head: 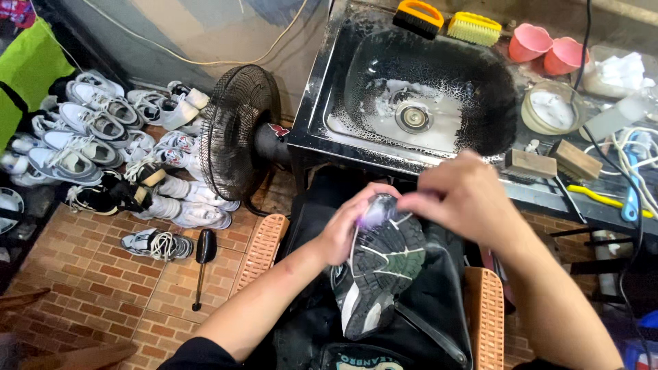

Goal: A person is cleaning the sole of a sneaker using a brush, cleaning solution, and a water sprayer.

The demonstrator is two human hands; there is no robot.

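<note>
A dark sneaker [379, 274] is held sole-up over the lap, just near of the black sink [329, 82]. It is gripped at its far end by the left hand [346, 229], the fingers wrapped closed around the toe. The right hand [466, 199] is pressed to the same end from the right side; it is blurred, its fingers are bunched narrow, and whether anything is pinched in them cannot be told.

For the work to be done well, the shoe should be kept steady by the left hand while short, firm strokes are made along the grooves of the sole, where dirt is likely to be lodged; a loose grip could let the wet shoe slip.

The sole is ribbed rubber, dark grey with pale lines, and the toe looks glossy and wet. The sink is shiny metal, streaked with white foam around a round drain. At its far rim two bristled brushes [449, 22] are laid, with two pink cups [545, 46] to the right. On the brick floor at the left, pale sneakers [89, 130] are massed beside a black wire fan [240, 130].
</note>
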